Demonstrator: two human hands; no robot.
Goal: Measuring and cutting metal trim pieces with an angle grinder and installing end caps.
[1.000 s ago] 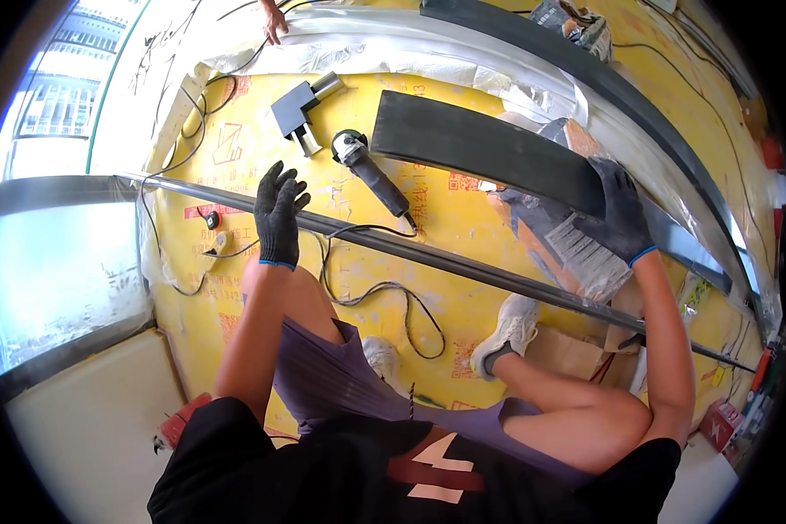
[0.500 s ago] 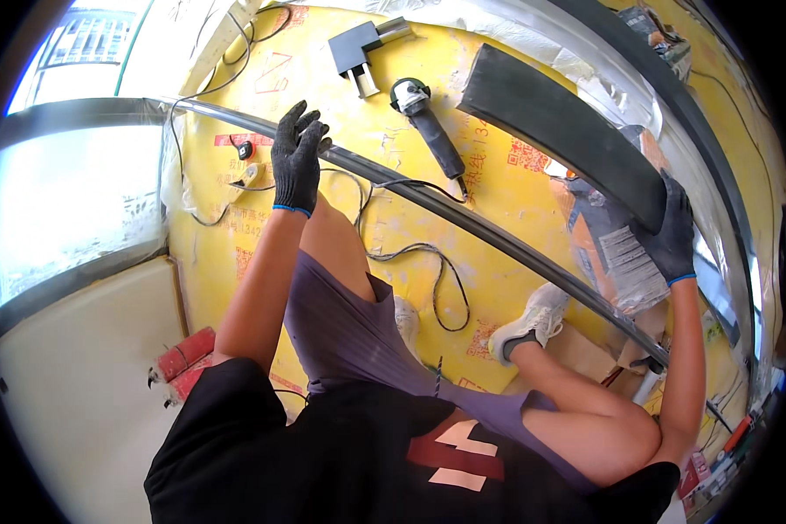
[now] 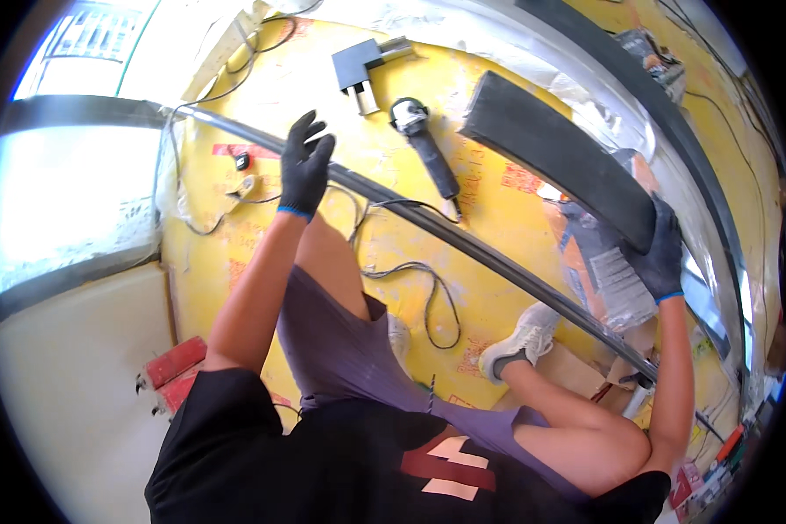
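Right hand (image 3: 661, 251): was clamped on the near end of the dark panel (image 3: 555, 157).
Left hand (image 3: 305, 175): hung empty, fingers apart, over the long rail (image 3: 463, 240).
Panel position: extended right of the grinder (image 3: 430, 157), above the yellow floor (image 3: 489, 218).
Handling: seemed stiff, fairly light, smooth; long edges looked best for gripping.

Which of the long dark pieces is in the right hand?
The short, wide panel, with one end in the right hand. The thin rail slanting across mid-picture and the bar at upper right are both far longer.
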